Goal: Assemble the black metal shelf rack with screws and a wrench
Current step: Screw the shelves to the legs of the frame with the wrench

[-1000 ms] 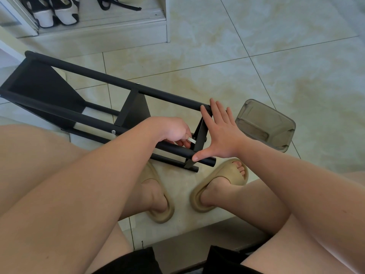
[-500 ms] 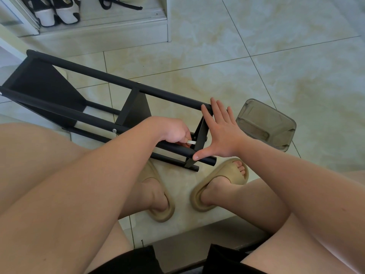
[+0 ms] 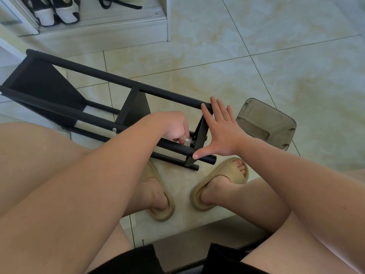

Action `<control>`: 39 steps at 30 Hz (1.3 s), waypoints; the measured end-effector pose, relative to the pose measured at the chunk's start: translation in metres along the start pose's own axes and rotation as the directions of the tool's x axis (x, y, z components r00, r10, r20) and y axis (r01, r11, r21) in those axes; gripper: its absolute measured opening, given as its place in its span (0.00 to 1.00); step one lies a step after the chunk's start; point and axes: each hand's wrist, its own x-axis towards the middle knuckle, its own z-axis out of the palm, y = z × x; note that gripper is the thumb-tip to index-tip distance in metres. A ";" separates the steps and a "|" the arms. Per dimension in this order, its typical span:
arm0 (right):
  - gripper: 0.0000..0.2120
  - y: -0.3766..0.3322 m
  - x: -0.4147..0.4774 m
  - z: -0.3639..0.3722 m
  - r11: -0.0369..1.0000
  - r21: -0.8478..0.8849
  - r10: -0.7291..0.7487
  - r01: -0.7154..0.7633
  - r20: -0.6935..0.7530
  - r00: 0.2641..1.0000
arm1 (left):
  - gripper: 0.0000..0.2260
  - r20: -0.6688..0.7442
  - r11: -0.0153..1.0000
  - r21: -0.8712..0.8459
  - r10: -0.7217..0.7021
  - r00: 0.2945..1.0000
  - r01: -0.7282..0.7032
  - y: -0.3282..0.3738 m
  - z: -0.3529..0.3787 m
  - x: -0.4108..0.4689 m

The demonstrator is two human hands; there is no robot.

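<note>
Down on the tiled floor (image 3: 276, 56) lies the black metal shelf rack (image 3: 136, 109). It is on its side, right in front of a person who sits with bare knees apart. Its long black tubes run from the far left toward the person's feet. A shiny screw (image 3: 114, 129) shows on the near tube.

The left hand (image 3: 175, 127) is curled up, between the tubes at the near end of the rack. Its fingertips pinch a small silver wrench (image 3: 187, 140), and the tip of the wrench touches the last shelf panel (image 3: 200, 139). Only a little bit of the wrench shows.

The right hand (image 3: 221, 131) is flat, with its fingers straight. It presses on the other side of that same panel. The thumb rests on the end of the near tube, and the fingers reach up to the end of the far tube.

Just beside the right hand sits a brown see-through plastic box (image 3: 266, 123) on the floor. Under the end of the rack are the person's feet in tan slippers (image 3: 227, 180). Far off at the top left, black and white shoes (image 3: 57, 10) sit on a low pale ledge (image 3: 102, 34).
</note>
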 end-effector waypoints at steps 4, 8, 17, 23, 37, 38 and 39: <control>0.73 -0.001 0.000 0.000 1.000 0.003 0.000 0.000 0.009 1.000 | 0.08 -0.014 0.997 -0.082 0.012 1.000 -0.013 -0.002 -0.003 0.001; 0.73 0.000 0.000 0.000 1.000 -0.008 -0.001 0.001 0.007 1.000 | 0.07 -0.032 0.945 -0.328 -0.019 0.999 0.007 -0.002 0.006 0.006; 0.73 0.000 0.000 0.000 1.000 -0.009 -0.005 0.005 0.002 1.000 | 0.04 -0.120 0.690 -0.722 -0.199 0.973 0.052 0.006 0.023 0.017; 0.73 0.000 0.000 0.000 1.000 -0.006 -0.008 0.008 -0.002 1.000 | 0.06 -0.182 0.701 -0.712 -0.213 0.960 0.020 0.008 0.026 0.018; 0.73 0.001 0.001 0.001 1.000 0.002 -0.006 0.006 0.001 1.000 | 0.11 -0.088 0.802 -0.592 -0.166 0.982 0.082 0.017 0.018 0.008; 0.73 0.001 0.001 0.001 1.000 0.003 -0.007 0.007 0.001 1.000 | 0.12 -0.082 0.804 -0.588 -0.170 0.982 0.090 0.018 0.017 0.006; 0.73 0.001 0.001 0.001 1.000 0.004 -0.008 0.008 0.001 1.000 | 0.12 -0.076 0.805 -0.585 -0.173 0.982 0.096 0.019 0.017 0.006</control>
